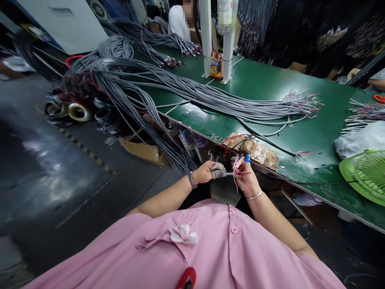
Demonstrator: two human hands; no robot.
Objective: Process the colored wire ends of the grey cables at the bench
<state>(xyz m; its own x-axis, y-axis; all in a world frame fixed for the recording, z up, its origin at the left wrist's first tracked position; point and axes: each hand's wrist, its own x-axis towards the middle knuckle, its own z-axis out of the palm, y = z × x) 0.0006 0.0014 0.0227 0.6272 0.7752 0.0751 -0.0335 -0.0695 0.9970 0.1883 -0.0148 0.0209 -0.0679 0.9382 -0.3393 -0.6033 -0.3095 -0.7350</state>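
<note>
My left hand (207, 171), with pale coverings on some fingers, is closed around a grey cable (229, 174). The cable's stripped end points right, and thin red, white and green wires (240, 182) fan out from it against my other palm. My right hand (249, 181) has a blue wrap on one fingertip. Its fingers are closed on a small pink clip-like tool (237, 162) just above the wires; its exact kind is unclear. Just beyond both hands, at the table's edge, lies a worn wooden block (264, 155) with a dark fixture and red wire on it.
A long bundle of grey cables (192, 90) crosses the green table (258, 76) and hangs over its near edge at left. A green fan (367, 174) and a plastic bag (357, 138) stand at right. White posts (205, 40) rise behind. Another person (179, 22) sits at the back.
</note>
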